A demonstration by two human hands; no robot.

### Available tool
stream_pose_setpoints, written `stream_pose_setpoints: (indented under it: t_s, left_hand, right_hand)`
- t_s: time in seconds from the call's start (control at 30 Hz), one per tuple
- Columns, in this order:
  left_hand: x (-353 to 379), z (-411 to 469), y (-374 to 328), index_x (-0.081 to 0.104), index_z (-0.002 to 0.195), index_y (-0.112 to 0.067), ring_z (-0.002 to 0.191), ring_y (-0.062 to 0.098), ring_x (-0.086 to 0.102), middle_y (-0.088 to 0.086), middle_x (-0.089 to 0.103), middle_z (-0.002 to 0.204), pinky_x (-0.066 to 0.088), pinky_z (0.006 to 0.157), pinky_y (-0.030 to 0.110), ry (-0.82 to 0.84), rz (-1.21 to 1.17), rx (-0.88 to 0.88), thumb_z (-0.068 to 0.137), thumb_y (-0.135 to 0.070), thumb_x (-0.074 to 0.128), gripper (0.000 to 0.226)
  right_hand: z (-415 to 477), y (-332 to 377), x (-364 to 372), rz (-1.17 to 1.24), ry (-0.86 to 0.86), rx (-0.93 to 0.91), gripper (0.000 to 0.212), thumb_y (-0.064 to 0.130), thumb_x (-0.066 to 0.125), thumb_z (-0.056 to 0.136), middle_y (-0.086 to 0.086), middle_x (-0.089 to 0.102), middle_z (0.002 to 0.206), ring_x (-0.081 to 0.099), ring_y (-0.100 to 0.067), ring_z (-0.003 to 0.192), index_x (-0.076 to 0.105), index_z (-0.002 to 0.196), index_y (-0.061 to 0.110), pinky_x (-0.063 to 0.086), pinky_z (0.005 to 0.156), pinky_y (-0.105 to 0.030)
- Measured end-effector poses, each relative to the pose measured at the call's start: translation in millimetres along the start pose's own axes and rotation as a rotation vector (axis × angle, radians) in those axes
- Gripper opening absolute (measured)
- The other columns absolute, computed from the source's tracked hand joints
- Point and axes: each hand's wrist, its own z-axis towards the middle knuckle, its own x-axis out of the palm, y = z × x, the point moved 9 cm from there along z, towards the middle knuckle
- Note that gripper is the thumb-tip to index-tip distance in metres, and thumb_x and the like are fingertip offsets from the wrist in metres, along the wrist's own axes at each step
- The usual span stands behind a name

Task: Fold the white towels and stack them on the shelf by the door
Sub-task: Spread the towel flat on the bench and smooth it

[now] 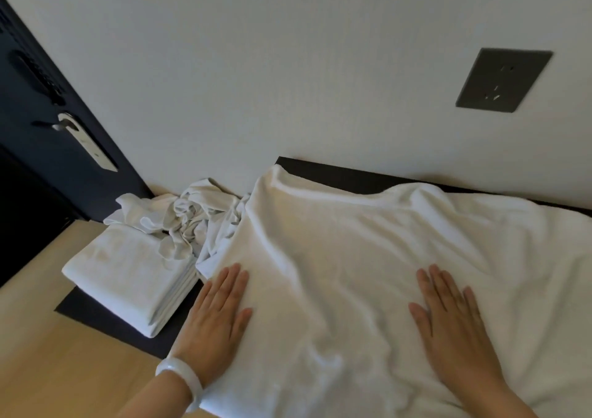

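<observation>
Head view: left hand [217,315] and right hand [451,324] press flat on towel [336,257].

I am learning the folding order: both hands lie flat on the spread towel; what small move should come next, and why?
Probably slide both hands outward to smooth the spread towel before folding: the left hand and right hand rest flat on it, and wrinkles show between them.
</observation>
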Motion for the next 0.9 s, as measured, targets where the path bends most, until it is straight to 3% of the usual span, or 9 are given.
stream_pose_setpoints:
  t_s: [0.1, 0.2, 0.27, 0.4, 0.53, 0.63, 0.7, 0.8, 0.9]
  left_hand:
    - [-5.0, -3.3, -10.3, 0.039, 0.149, -0.012, 0.145, 0.017, 0.021, 0.008, 0.035, 0.155, 0.01, 0.117, 0.036, -0.002, 0.039, -0.001, 0.102, -0.046, 0.023, 0.06]
    - [1.2, 22.2, -29.2, 0.047, 0.145, -0.013, 0.142, 0.022, 0.032, 0.008, 0.042, 0.151, 0.011, 0.116, 0.036, 0.03, 0.045, 0.036, 0.102, -0.046, 0.024, 0.059]
    - [11.9, 43.2, -28.3, 0.037, 0.15, -0.019, 0.145, 0.023, 0.031, 0.004, 0.033, 0.156, 0.007, 0.116, 0.034, 0.093, 0.037, 0.005, 0.103, -0.052, 0.016, 0.062]
    - [22.4, 61.1, -10.3, 0.022, 0.156, -0.028, 0.149, 0.015, 0.01, -0.002, 0.019, 0.162, 0.001, 0.117, 0.034, 0.107, 0.012, -0.044, 0.101, -0.058, 0.01, 0.064]
    - [16.7, 84.7, -0.9, 0.018, 0.156, -0.029, 0.151, 0.019, 0.007, -0.003, 0.008, 0.162, -0.006, 0.118, 0.029, 0.115, -0.049, -0.02, 0.093, -0.07, -0.003, 0.078]
    - [4.3, 127.2, 9.8, 0.002, 0.155, -0.029, 0.149, 0.014, -0.01, -0.01, -0.012, 0.157, -0.012, 0.118, 0.026, 0.114, -0.083, -0.062, 0.068, -0.081, -0.027, 0.105]
    - [-11.2, 161.4, 10.2, 0.017, 0.156, -0.024, 0.151, 0.018, 0.003, -0.004, 0.003, 0.163, -0.001, 0.12, 0.028, 0.094, -0.089, -0.054, 0.085, -0.071, -0.007, 0.088]
    - [-31.9, 210.2, 11.3, 0.054, 0.135, -0.014, 0.138, 0.027, 0.039, 0.008, 0.04, 0.151, 0.029, 0.116, 0.035, 0.008, -0.138, -0.056, 0.102, -0.022, 0.039, 0.037]
    - [-48.4, 250.7, 17.8, 0.058, 0.126, -0.005, 0.125, 0.035, 0.049, 0.015, 0.048, 0.138, 0.038, 0.106, 0.039, -0.025, -0.192, -0.14, 0.1, -0.007, 0.045, 0.03]
  right_hand:
    - [-3.6, 4.5, -9.7, 0.029, 0.002, 0.057, 0.077, 0.06, 0.008, 0.1, -0.011, 0.05, 0.147, 0.038, -0.026, 0.136, 0.051, 0.142, 0.011, 0.011, 0.115, -0.041]
    - [10.5, 43.2, -9.8, 0.046, 0.049, -0.162, 0.068, 0.058, 0.012, 0.101, -0.006, 0.048, 0.149, 0.034, -0.019, 0.139, 0.045, 0.144, 0.018, 0.006, 0.116, -0.038]
    - [23.8, 50.4, 5.4, -0.01, 0.128, -0.27, 0.066, 0.057, 0.011, 0.102, -0.002, 0.046, 0.151, 0.032, -0.015, 0.14, 0.044, 0.146, 0.021, 0.01, 0.116, -0.037]
    - [68.2, 7.5, -18.0, -0.056, 0.013, -0.034, 0.056, 0.048, 0.03, 0.101, -0.003, 0.054, 0.143, 0.048, -0.02, 0.131, 0.058, 0.135, 0.014, 0.037, 0.107, -0.038]
    - [114.7, 9.3, -53.2, 0.034, -0.024, -0.015, 0.018, 0.02, 0.05, 0.1, 0.003, 0.064, 0.094, 0.059, -0.02, 0.086, 0.065, 0.091, 0.019, 0.041, 0.078, -0.034]
    - [157.2, 20.1, -60.8, 0.245, -0.045, -0.066, 0.015, 0.008, 0.058, 0.095, -0.003, 0.068, 0.101, 0.062, -0.027, 0.095, 0.071, 0.103, 0.01, 0.045, 0.085, -0.037]
    - [185.3, 34.0, -60.6, 0.293, -0.006, -0.127, 0.022, 0.007, 0.057, 0.096, -0.003, 0.067, 0.112, 0.06, -0.026, 0.106, 0.069, 0.114, 0.01, 0.043, 0.091, -0.033]
    - [220.3, 38.3, -44.8, 0.272, 0.131, -0.12, 0.027, 0.015, 0.05, 0.101, 0.0, 0.064, 0.122, 0.055, -0.024, 0.113, 0.064, 0.124, 0.017, 0.041, 0.094, -0.03]
    - [239.5, 28.8, -29.8, 0.129, 0.299, -0.065, 0.02, 0.023, 0.052, 0.101, 0.001, 0.066, 0.116, 0.05, -0.025, 0.11, 0.064, 0.118, 0.022, 0.038, 0.091, -0.03]
